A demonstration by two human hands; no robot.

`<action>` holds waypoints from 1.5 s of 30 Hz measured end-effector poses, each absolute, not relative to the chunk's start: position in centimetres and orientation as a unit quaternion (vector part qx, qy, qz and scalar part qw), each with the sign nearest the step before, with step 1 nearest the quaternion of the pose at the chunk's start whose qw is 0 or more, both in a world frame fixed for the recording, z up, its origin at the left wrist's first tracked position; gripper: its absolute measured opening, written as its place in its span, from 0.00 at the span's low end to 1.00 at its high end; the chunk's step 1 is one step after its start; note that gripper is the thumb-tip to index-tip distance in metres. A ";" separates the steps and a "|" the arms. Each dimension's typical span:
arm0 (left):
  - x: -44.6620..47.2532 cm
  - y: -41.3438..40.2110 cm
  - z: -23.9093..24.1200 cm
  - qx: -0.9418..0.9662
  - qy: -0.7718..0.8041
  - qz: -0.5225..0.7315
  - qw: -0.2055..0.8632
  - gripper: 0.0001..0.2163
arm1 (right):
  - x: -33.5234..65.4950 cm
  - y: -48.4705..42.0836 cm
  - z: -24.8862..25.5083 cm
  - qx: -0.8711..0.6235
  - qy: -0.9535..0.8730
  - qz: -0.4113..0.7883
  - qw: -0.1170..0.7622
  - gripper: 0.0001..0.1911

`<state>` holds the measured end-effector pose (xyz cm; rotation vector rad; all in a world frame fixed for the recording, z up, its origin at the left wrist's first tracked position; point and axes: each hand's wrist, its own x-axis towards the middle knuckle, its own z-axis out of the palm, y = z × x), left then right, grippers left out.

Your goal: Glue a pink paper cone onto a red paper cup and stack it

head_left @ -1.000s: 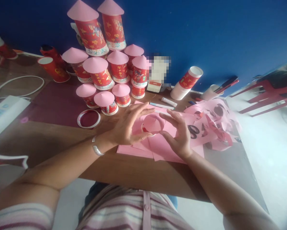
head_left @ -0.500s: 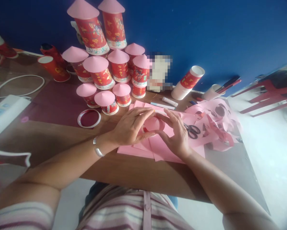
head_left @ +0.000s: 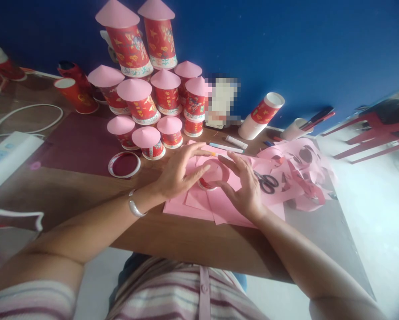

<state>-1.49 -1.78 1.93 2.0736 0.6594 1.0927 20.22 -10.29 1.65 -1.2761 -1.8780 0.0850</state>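
A small pink paper cone [head_left: 216, 170] sits over a low red piece with a white rim [head_left: 207, 186], on pink paper sheets [head_left: 199, 202]. My right hand [head_left: 244, 184] curves around the cone's right side, with the thumb at its near edge and the fingers at its far edge. My left hand [head_left: 179, 173] is open at the left of the cone, its thumb and fingers spread. The left thumb tip is close to the cone; whether it touches cannot be made out. Black-handled scissors [head_left: 268, 183] lie just right of my right hand.
Red cups with pink cone tops [head_left: 139, 100] stand stacked at the back left. A white ring [head_left: 124, 165] lies left of my hands. Pink paper scraps [head_left: 301, 171] are heaped at the right, near a pen cup [head_left: 296, 129]. A glue stick [head_left: 236, 142] lies beyond the sheets.
My left hand has drawn back to the left from the cone and its fingers have spread, baring more of the cone and red piece. My right hand has hardly moved.
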 end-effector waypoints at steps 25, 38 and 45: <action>0.9 -1.5 1.8 0.488 0.320 0.372 0.722 0.20 | 19.9 -10.4 1.6 -0.516 -0.745 0.048 0.419 0.40; 0.8 -1.7 2.3 0.500 0.334 0.358 0.715 0.22 | 19.8 -10.4 1.8 -0.511 -0.736 0.084 0.436 0.41; 0.7 -1.6 2.1 0.494 0.320 0.353 0.727 0.22 | 19.5 -10.2 1.5 -0.512 -0.733 0.070 0.443 0.42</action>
